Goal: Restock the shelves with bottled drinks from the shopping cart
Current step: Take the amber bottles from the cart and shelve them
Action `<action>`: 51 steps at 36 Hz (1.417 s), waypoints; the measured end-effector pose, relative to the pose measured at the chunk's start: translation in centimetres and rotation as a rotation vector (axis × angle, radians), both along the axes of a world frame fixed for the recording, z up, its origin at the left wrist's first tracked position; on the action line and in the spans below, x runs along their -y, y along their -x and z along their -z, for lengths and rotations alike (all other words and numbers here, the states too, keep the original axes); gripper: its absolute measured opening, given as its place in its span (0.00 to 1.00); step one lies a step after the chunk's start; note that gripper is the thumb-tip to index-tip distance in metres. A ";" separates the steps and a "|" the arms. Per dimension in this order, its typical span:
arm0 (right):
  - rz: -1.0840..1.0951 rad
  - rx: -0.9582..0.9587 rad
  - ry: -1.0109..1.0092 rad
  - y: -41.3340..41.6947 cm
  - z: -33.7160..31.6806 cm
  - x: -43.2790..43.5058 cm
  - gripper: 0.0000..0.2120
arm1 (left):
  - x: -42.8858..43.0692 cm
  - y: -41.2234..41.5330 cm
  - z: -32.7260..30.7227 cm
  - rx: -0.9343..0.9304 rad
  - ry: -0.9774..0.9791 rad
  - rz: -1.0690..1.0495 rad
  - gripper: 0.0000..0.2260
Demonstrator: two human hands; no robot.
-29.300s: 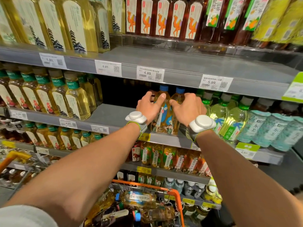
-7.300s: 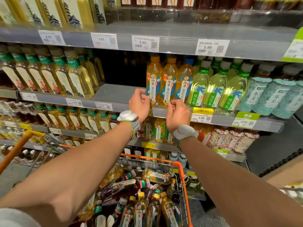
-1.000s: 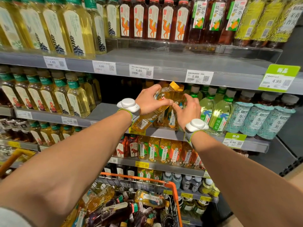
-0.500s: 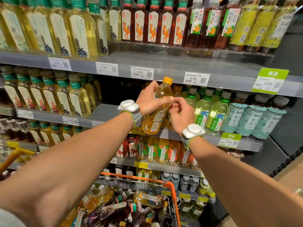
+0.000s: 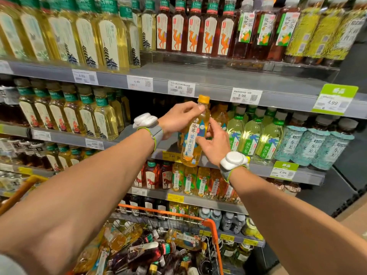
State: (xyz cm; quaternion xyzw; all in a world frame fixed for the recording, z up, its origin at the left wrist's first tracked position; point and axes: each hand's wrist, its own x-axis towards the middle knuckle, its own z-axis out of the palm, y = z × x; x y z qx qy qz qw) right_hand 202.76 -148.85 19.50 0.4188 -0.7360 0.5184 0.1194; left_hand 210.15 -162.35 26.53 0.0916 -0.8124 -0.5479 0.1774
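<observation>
Shelves (image 5: 208, 84) packed with tea bottles, several tiers, price tags along edges

Orange-rimmed cart (image 5: 215, 233) at bottom, loose bottles piled inside

Left hand (image 5: 178, 120) wrapped round upper part of yellow bottle (image 5: 195, 143), fingertips by neck

Right hand (image 5: 215, 145) pinching same bottle at label, thumb on front, fingers behind

Bottle upright, slightly tilted, in air in front of middle shelf edge, base just above yellow tag (image 5: 171, 156), left of green-label bottles (image 5: 252, 139)

Orange cap (image 5: 204, 98) on
</observation>
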 end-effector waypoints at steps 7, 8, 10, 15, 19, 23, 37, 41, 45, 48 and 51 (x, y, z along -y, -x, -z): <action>0.086 0.003 -0.030 -0.5 -1.0 0.5 0.40 | 0.0 0.4 1.2 -0.107 0.088 -0.103 0.17; 0.103 -0.010 -0.028 -0.4 -1.1 0.5 0.41 | 0.0 0.4 1.4 -0.114 0.102 -0.106 0.17; 0.140 -0.040 -0.016 -0.2 -1.1 0.4 0.42 | 0.1 0.3 1.5 -0.140 0.092 -0.111 0.18; 0.203 -0.021 0.052 0.2 -1.0 0.1 0.40 | 1.4 0.7 1.6 -0.084 -0.024 -0.340 0.06; 0.214 -0.036 0.070 0.3 -1.0 0.1 0.39 | 3.0 1.2 2.7 0.023 0.390 -0.426 0.14; 0.222 -0.048 0.073 0.4 -0.9 0.1 0.39 | 2.6 1.6 3.1 0.142 0.636 -0.389 0.25; 0.211 -0.091 0.041 1.2 -0.2 1.0 0.37 | 2.9 2.3 4.8 0.198 0.827 -0.332 0.32; 0.222 -0.093 0.046 1.5 -0.1 1.4 0.37 | 3.1 2.4 4.9 0.141 0.822 -0.346 0.30; 0.233 -0.095 0.041 1.6 0.1 1.6 0.37 | 3.0 2.4 4.7 0.107 0.817 -0.343 0.28; 0.226 -0.085 0.043 1.7 0.3 1.7 0.36 | 3.1 2.4 4.9 0.093 0.812 -0.345 0.28; 0.226 -0.087 0.025 2.1 0.5 2.0 0.36 | 3.1 2.4 5.0 0.076 0.815 -0.347 0.28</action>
